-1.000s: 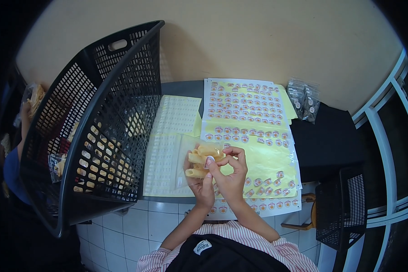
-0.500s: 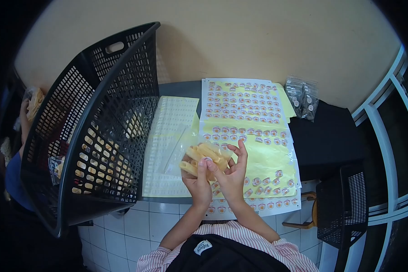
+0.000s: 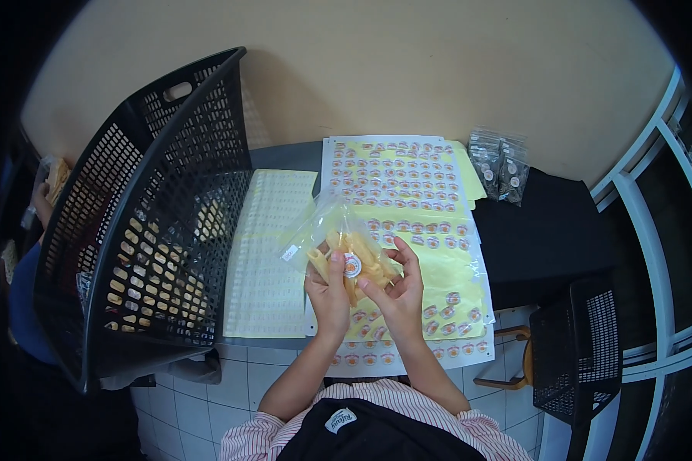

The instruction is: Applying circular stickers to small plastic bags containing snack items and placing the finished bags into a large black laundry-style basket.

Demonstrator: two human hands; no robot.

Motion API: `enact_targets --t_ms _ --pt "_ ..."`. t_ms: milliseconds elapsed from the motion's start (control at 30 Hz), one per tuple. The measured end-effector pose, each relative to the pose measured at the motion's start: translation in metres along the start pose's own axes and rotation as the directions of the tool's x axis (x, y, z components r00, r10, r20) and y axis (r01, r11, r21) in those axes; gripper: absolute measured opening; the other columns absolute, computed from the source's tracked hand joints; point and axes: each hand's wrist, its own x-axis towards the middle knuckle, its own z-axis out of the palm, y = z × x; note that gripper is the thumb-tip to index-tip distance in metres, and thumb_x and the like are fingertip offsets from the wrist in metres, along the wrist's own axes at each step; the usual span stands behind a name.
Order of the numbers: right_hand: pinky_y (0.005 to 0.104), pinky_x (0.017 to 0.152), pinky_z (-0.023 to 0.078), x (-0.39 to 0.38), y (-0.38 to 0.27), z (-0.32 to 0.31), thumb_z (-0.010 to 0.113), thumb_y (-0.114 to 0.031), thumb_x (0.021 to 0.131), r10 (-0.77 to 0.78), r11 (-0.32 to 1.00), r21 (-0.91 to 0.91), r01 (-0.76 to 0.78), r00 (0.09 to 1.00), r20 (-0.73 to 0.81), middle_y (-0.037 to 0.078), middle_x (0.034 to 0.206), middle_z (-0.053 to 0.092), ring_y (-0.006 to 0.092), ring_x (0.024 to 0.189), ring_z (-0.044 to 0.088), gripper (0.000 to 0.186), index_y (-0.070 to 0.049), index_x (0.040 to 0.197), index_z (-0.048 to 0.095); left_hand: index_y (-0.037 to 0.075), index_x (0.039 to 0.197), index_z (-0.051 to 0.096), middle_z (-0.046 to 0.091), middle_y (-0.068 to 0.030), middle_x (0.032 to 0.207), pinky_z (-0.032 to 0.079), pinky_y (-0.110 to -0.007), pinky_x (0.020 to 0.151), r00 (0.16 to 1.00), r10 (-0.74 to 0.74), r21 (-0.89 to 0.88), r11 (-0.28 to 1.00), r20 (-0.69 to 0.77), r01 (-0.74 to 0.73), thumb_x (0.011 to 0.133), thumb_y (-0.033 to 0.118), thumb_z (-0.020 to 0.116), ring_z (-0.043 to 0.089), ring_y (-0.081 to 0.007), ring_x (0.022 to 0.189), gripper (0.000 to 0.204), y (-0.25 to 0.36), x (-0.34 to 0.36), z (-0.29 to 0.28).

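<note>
Both hands hold a clear zip bag [image 3: 374, 258] of pale yellow tube-shaped snacks above the table. A round white and orange sticker [image 3: 352, 265] sits on its front, and a small white label [image 3: 290, 253] shows at its left corner. My left hand [image 3: 330, 302] grips the bag's lower left side, with the thumb beside the sticker. My right hand [image 3: 401, 298] supports the lower right side, thumb in front and fingers partly hidden behind. Beneath lie yellow-backed sheets of round stickers [image 3: 430, 273], some partly peeled off. To their left is a sheet of tiny labels [image 3: 267, 230].
A tall black crate [image 3: 148, 207] holding bagged snacks stands at the left. Behind it, another person's hand [image 3: 42, 201] holds a bag. Dark-filled pouches [image 3: 511, 180] lean at the back right near a black cloth [image 3: 546, 238]. A smaller crate [image 3: 584, 353] rests on a chair.
The bag has turned more upright and its sticker now faces up, uncovered by my thumbs. My view has shifted, so the table and sheets appear further left.
</note>
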Motion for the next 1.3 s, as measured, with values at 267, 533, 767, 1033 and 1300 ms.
enact_targets --t_ms 267,533,767,1033,1300 --pt "0.0242 0.072 0.048 0.016 -0.018 -0.054 0.071 -0.002 0.067 -0.024 0.999 -0.047 0.022 0.999 -0.037 0.01 0.096 0.05 0.0161 0.084 0.058 0.073 0.0 0.127 0.028 -0.006 0.112 0.046 0.057 -0.0101 0.098 0.046 -0.024 0.074 0.996 0.026 0.149 0.988 0.085 -0.038 0.087 0.014 0.052 0.056 -0.0116 0.087 0.033 -0.013 -0.018 0.048" --pt "0.0233 0.07 0.048 0.028 -0.037 -0.12 0.071 -0.003 0.068 -0.006 0.982 -0.189 0.017 0.998 0.059 0.007 0.093 0.053 0.0129 0.082 0.057 0.061 -0.002 0.121 0.04 -0.005 0.114 0.044 0.055 -0.0117 0.104 0.045 -0.025 0.078 0.993 -0.044 0.18 0.983 0.11 0.024 0.089 0.021 0.048 0.054 -0.0132 0.092 0.037 -0.045 -0.036 0.091" --pt "0.0228 0.075 0.048 0.071 -0.031 -0.223 0.062 -0.001 0.078 -0.08 0.995 0.058 0.085 0.994 -0.078 0.005 0.099 0.055 0.0109 0.089 0.055 0.033 0.001 0.108 0.049 0.009 0.136 0.008 0.026 -0.0167 0.137 0.027 -0.045 0.097 0.923 0.068 0.298 0.935 0.379 -0.191 0.083 0.06 0.032 0.029 -0.0288 0.124 0.077 -0.047 -0.029 0.086" --pt "0.0222 0.074 0.044 0.202 0.043 -0.347 0.063 -0.01 0.079 -0.2 0.909 -0.417 0.026 0.904 -0.379 0.007 0.093 0.057 0.0112 0.085 0.055 0.03 0.001 0.104 0.051 0.007 0.133 0.02 0.034 -0.0156 0.13 0.034 -0.04 0.09 0.902 0.418 0.631 0.73 -0.107 -0.264 0.087 0.049 0.035 0.038 -0.027 0.115 0.064 -0.022 -0.023 -0.031" --pt "0.0231 0.076 0.044 0.217 0.041 -0.336 0.062 -0.01 0.081 -0.308 0.949 -0.225 0.219 0.787 -0.534 0.007 0.095 0.057 0.0113 0.086 0.054 0.029 0.001 0.105 0.05 0.006 0.13 0.025 0.038 -0.0122 0.127 0.039 -0.034 0.083 0.782 0.54 0.771 0.624 -0.311 -0.124 0.091 0.031 0.035 0.045 -0.0224 0.106 0.047 -0.023 -0.041 -0.126"
